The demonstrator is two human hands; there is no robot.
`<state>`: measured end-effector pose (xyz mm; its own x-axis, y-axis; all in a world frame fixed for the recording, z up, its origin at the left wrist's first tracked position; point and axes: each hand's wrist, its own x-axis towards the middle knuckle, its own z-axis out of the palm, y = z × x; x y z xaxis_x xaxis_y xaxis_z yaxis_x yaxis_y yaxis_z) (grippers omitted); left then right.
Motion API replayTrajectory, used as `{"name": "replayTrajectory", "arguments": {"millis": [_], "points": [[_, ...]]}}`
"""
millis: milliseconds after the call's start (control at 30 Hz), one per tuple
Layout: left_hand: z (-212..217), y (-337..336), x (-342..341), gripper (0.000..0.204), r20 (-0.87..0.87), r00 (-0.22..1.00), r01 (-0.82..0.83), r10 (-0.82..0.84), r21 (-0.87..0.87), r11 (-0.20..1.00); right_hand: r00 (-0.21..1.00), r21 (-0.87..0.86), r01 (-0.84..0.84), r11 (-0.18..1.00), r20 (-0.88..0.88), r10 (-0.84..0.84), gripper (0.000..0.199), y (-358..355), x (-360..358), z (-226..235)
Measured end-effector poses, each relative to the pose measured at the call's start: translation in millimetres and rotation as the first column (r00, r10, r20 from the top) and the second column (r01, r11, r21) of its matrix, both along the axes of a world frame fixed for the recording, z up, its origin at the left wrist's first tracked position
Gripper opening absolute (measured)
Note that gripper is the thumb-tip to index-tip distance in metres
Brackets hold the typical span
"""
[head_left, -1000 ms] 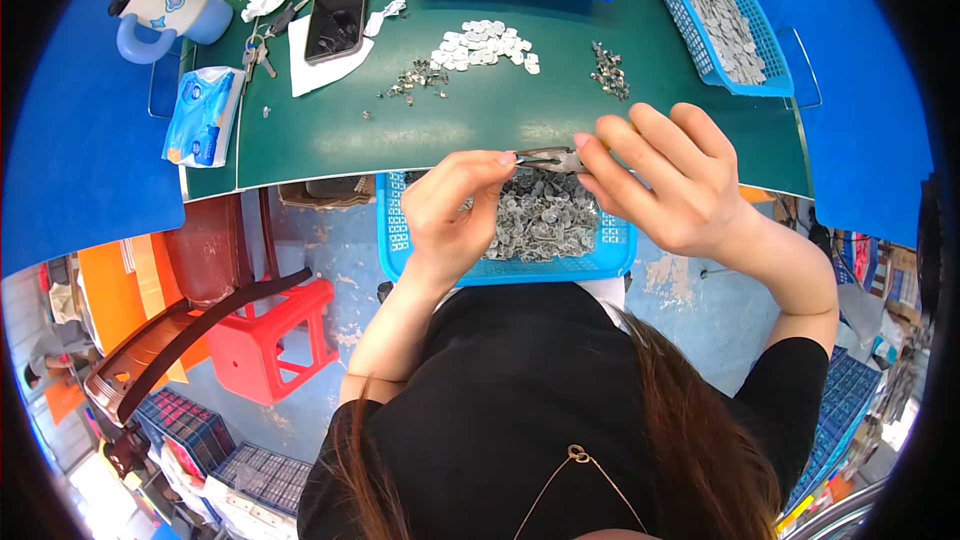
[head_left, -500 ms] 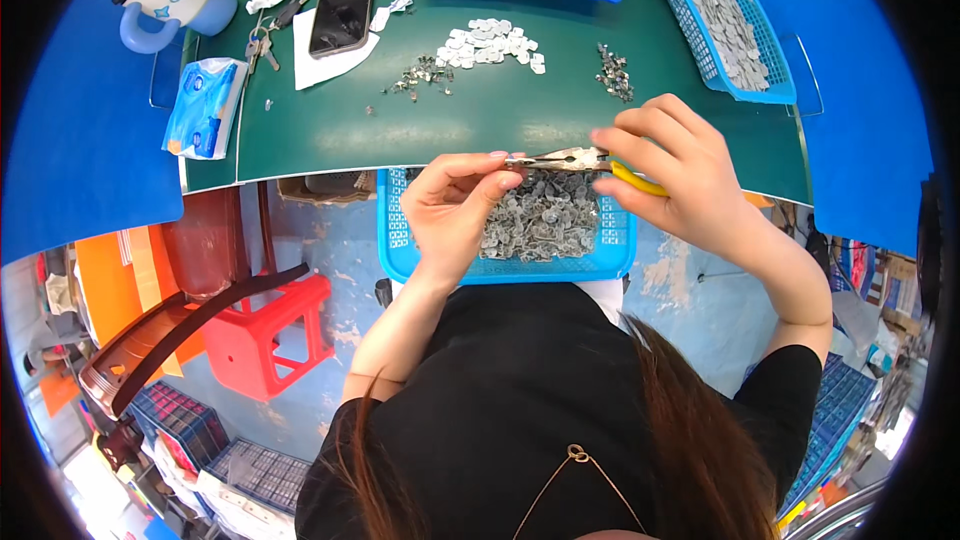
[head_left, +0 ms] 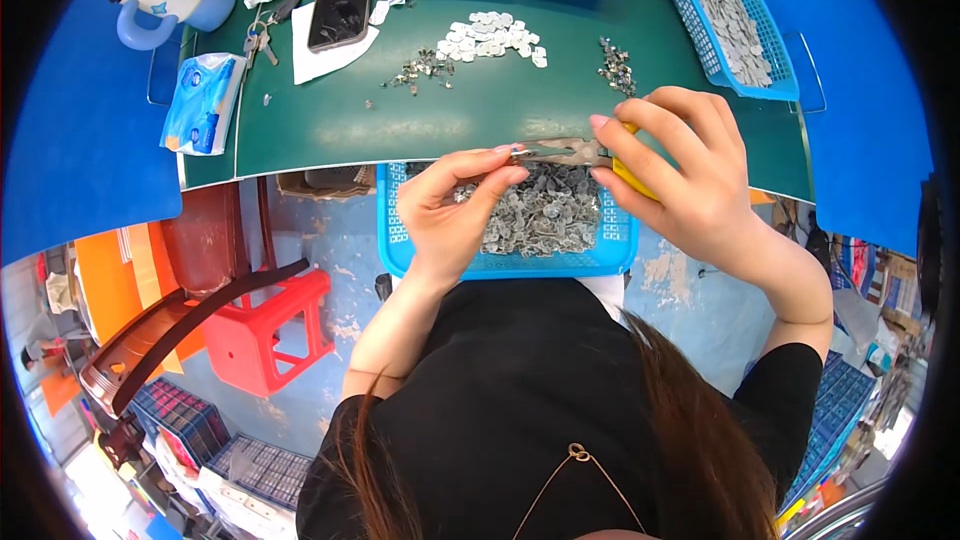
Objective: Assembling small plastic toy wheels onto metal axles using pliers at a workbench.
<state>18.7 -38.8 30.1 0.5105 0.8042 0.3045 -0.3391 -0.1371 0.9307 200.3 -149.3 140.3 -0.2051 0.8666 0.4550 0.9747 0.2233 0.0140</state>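
Dark green table mat [head_left: 500,115], blue plastic basket [head_left: 400,240] of grey metal bits on the lap below its edge, right hand [head_left: 690,175] gripping yellow-handled pliers [head_left: 570,151], left hand [head_left: 455,205] fingertips pinched on a tiny metal piece [head_left: 516,152] at the plier tips above the basket

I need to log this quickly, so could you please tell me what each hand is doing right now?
Left hand: fingertips pinched on a small metal piece at the pliers' tip.
Right hand: closed around yellow-handled pliers.
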Motion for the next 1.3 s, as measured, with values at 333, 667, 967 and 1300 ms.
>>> {"name": "replayTrajectory", "arguments": {"millis": [333,667,967,1300], "points": [[3,3,1,0.018,0.012,0.999,-0.035,0.033,0.184,0.982,0.995,0.050,-0.029,0.998,0.101,0.024,0.045,3,-8,1],[6,6,0,0.019,-0.045,0.995,-0.066,0.088,0.359,0.931,0.956,0.119,-0.065,0.991,0.290,0.028,0.038,2,-13,3],[7,3,0,0.017,-0.029,0.993,-0.086,0.111,0.454,0.887,0.971,0.072,-0.088,0.994,0.230,0.070,0.036,3,-12,9],[3,-1,0,0.015,-0.024,0.998,-0.042,0.051,0.306,0.951,0.997,-0.112,-0.074,0.991,-0.001,0.075,0.035,0,-2,5]]}}
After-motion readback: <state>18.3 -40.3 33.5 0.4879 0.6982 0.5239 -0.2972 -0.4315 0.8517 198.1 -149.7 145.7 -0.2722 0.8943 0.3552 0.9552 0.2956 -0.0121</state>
